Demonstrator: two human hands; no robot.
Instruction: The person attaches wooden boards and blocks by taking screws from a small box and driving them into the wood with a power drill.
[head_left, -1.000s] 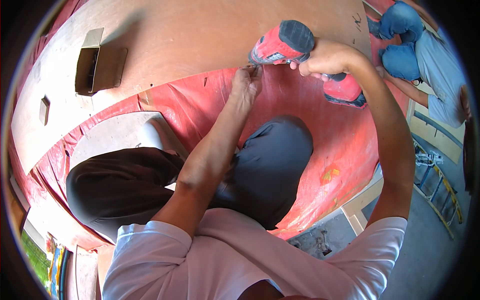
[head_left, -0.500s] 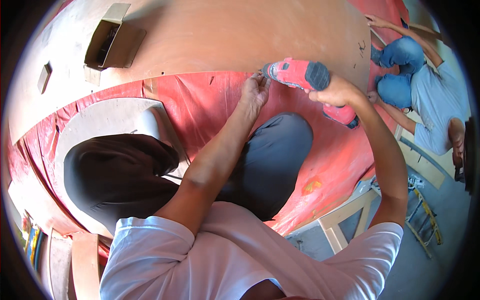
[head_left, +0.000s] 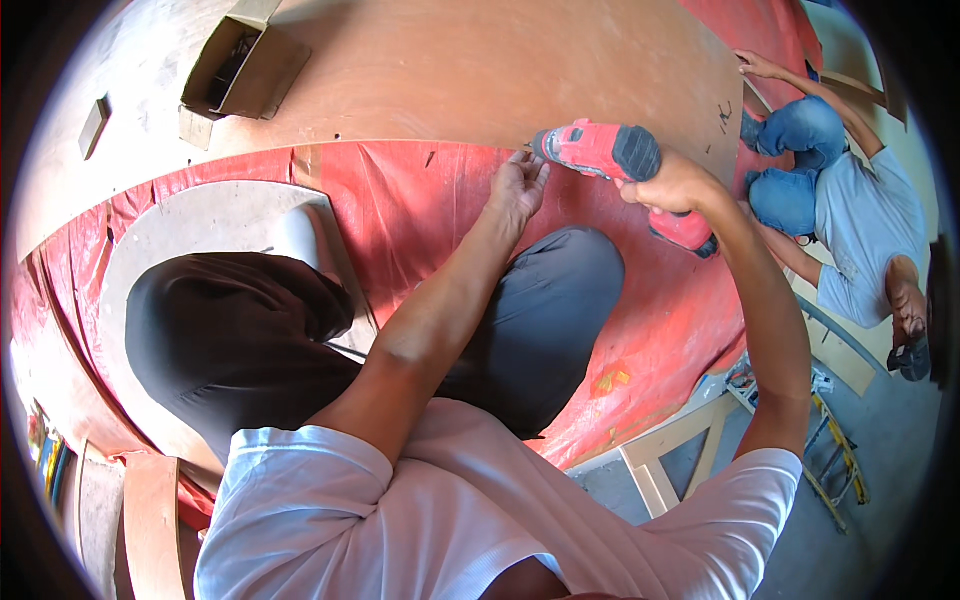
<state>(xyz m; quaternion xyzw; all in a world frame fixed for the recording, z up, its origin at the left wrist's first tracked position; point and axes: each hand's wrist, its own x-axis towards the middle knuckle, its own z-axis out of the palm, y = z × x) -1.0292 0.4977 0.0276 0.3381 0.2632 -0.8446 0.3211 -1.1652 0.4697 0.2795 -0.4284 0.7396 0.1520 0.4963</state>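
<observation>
My right hand [head_left: 670, 182] is wrapped around the grip of a red and black cordless drill [head_left: 592, 148], held level with its nose pointing left. The drill's tip meets the near edge of a large curved brown plywood sheet [head_left: 450, 90]. Just below that tip is my left hand [head_left: 521, 185], palm up, its thumb and fingers slightly apart. I see nothing held in it, though a small screw at the tip could be too small to make out. Red plastic sheeting [head_left: 400, 210] covers the surface under the sheet's edge.
On the plywood lie an open cardboard box [head_left: 262, 75] with dark contents, a small flat block [head_left: 95, 128] and a few loose screws [head_left: 725, 115]. A co-worker [head_left: 860, 210] crouches at the right, a hand on the sheet's edge. A stepladder [head_left: 835, 460] lies at lower right.
My left hand's fingers have drawn down slightly from the drill's tip and loosened. The drill stays almost in place. The whole view has shifted a little.
</observation>
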